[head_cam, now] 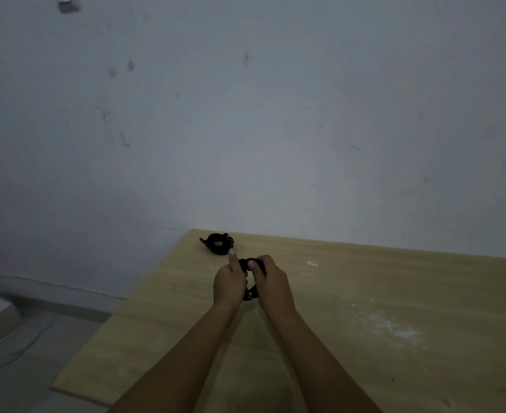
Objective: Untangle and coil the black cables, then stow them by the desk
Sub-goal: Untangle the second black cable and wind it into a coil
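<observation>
Both forearms reach up from the bottom of the view over the wooden desk (365,293), meeting above its left part. Left hand (229,283) is closed on the near side of a small black cable bundle (251,290), with its index finger sticking straight up, free of the cable. Right hand (271,281) is wrapped over the bundle's top and right side, thumb pressed on the loops. So the bundle sits between the two hands, pinched from both sides, held just above the desk.

Beyond the left index finger, near the desk's far left corner, a second black coil (218,243) lies on the surface, apart from the hands.

Risk, as I judge it: the turns are small and springy, so a slack thumb could let the loops spring open. Dim light hides any knot. The far coil sits near the edge; a nudge may push it off.
</observation>
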